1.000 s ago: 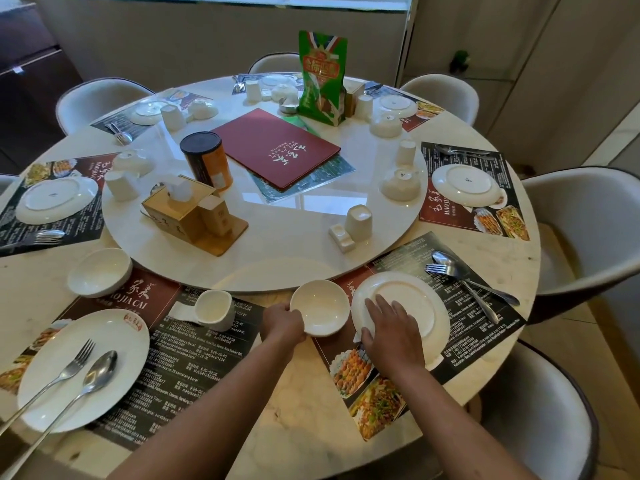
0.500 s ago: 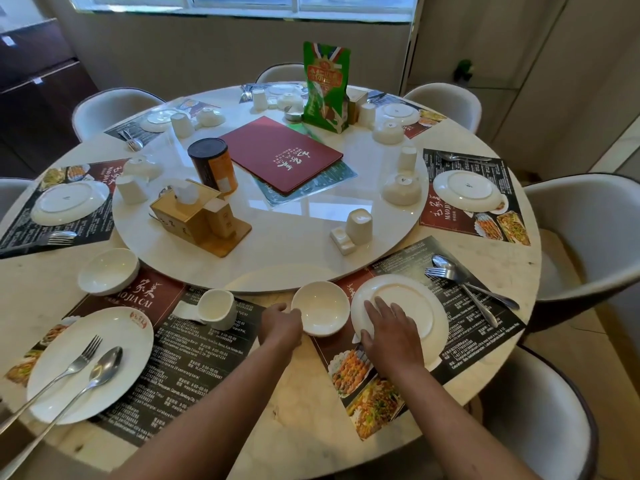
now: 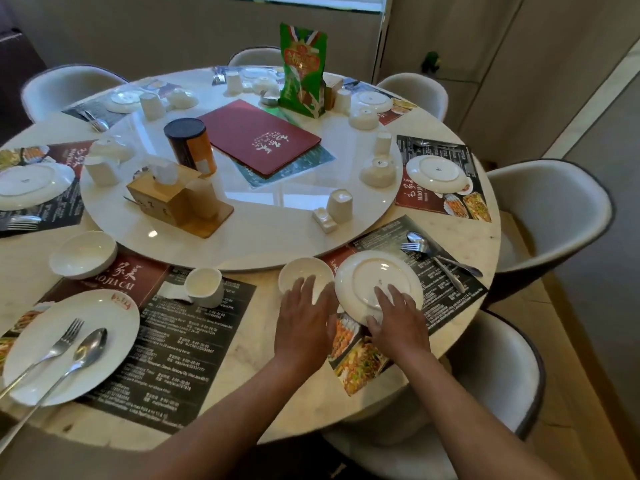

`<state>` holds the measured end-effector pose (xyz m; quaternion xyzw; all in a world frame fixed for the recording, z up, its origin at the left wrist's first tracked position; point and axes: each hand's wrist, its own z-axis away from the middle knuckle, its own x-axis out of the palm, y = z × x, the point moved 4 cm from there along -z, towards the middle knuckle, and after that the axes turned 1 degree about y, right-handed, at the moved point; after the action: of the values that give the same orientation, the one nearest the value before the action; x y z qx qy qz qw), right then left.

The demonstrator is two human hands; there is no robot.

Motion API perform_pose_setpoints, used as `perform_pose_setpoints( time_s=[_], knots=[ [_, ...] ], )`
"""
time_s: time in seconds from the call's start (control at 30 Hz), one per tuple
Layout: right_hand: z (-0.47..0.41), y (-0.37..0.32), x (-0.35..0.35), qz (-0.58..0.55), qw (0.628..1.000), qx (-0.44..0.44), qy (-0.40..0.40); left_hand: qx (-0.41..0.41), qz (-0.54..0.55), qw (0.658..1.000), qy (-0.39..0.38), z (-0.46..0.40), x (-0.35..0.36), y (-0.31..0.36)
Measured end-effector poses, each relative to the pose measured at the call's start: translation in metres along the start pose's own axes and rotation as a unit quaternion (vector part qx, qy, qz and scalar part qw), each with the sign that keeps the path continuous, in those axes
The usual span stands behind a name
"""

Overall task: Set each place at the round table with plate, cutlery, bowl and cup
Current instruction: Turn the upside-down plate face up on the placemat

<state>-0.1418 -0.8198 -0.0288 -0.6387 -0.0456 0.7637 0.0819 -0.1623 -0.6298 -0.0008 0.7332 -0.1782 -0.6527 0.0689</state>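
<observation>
From the head camera, the left hand (image 3: 304,318) is lying flat with straight fingers on the near rim of the small white bowl (image 3: 304,276). The right hand (image 3: 398,318) is gripping the near edge of the upturned plate (image 3: 375,282). The fork (image 3: 433,259) and spoon (image 3: 441,251) are lying beyond the right hand, nearer to it, handles pointing right.
</observation>
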Motion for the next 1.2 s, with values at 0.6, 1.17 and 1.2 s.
perform_pose_setpoints(
  time_s=[0.6,1.17,1.2],
  knots=[
    [-0.066,0.098,-0.016,-0.261,0.947,0.182,-0.054,-0.041,-0.052,0.98,-0.187,-0.036,0.083,0.079],
    [-0.097,0.114,-0.029,-0.488,0.798,0.259,-0.243,-0.057,-0.088,0.983,-0.15,-0.028,0.084,0.1],
    [-0.095,0.116,-0.032,-0.49,0.8,0.25,-0.239,-0.045,-0.095,0.985,-0.139,-0.027,0.083,0.103]
  ],
)
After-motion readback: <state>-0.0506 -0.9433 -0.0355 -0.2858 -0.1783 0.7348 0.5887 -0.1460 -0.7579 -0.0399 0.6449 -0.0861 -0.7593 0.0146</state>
